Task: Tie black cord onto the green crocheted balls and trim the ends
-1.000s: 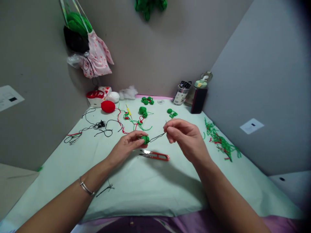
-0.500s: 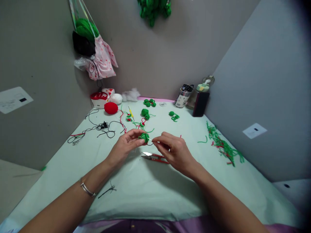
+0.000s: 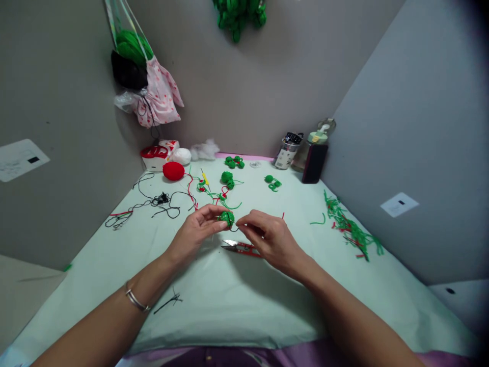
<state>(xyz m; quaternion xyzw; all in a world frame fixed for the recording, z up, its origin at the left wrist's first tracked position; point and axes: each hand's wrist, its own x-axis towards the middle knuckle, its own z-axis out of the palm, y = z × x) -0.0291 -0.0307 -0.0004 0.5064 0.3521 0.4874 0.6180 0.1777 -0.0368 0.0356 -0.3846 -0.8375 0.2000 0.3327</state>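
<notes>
Between the fingers and thumb of my left hand (image 3: 204, 223) is a small green crocheted ball (image 3: 227, 219) with a black strand across its right side. My right hand (image 3: 267, 234) is pinched at the ball's right edge, on what looks like a thin sewing needle, mostly hidden by the fingertips. A black thread (image 3: 233, 230) loops below, between the ball and the right fingertips. Just under the hands lie red-handled thread snips (image 3: 239, 246), their handle end partly covered by my right hand.
Behind the hands lie green crocheted pieces (image 3: 227, 178), a yellow-handled crochet hook (image 3: 205, 177) and a red yarn ball (image 3: 173, 171). Tangled black yarn (image 3: 162, 199) is at left, green and red scraps (image 3: 353, 229) at right. A phone (image 3: 315, 163) leans by a pen holder (image 3: 286, 153).
My right hand has moved slightly left, closer to the green ball, and less of the needle shows. My left hand keeps its grip. The whole view has shifted slightly.
</notes>
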